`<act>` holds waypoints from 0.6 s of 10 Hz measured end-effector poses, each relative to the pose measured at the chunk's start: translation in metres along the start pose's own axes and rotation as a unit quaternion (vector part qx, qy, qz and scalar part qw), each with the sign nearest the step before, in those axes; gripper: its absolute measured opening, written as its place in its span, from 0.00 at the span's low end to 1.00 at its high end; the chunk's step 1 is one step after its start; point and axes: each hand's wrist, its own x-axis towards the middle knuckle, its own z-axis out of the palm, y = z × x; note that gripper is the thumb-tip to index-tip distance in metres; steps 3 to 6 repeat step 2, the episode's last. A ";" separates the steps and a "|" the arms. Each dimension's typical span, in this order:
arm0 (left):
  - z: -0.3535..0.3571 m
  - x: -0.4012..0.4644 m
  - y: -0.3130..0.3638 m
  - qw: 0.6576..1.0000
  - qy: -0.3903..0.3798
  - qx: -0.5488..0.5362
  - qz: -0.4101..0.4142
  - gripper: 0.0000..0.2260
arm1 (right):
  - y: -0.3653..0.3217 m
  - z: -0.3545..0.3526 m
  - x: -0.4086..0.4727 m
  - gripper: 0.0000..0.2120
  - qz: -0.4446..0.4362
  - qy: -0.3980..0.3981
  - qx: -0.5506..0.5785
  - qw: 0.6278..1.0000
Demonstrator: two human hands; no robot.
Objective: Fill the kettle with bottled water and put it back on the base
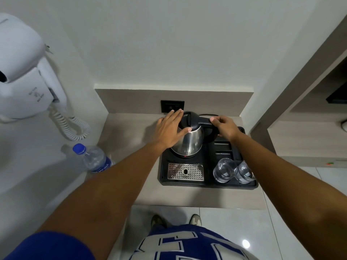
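Head view: the kettle stood on its base in the black tray on the tabletop. The right hand was clamped on the kettle's handle; the left hand, fingers spread apart, lay against the lid. The water bottle stood capped, well apart to the left. Judgement: lifting or opening step; next, uncap the bottle.

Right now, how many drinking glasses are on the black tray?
2. Both stand at the tray's front right corner: one glass nearer the drip grate, the other glass touching it at the right edge. None seems hidden.
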 end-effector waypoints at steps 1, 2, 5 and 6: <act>-0.017 0.010 -0.008 1.000 -0.004 -0.003 0.014 0.37 | -0.005 0.001 -0.001 0.20 -0.072 -0.004 -0.140 0.988; -0.038 0.020 -0.014 1.000 0.002 0.009 0.025 0.38 | -0.015 -0.002 -0.003 0.27 -0.140 0.015 -0.223 0.965; -0.038 0.020 -0.014 1.000 0.002 0.009 0.025 0.38 | -0.015 -0.002 -0.003 0.27 -0.140 0.015 -0.223 0.965; -0.038 0.020 -0.014 1.000 0.002 0.009 0.025 0.38 | -0.015 -0.002 -0.003 0.27 -0.140 0.015 -0.223 0.965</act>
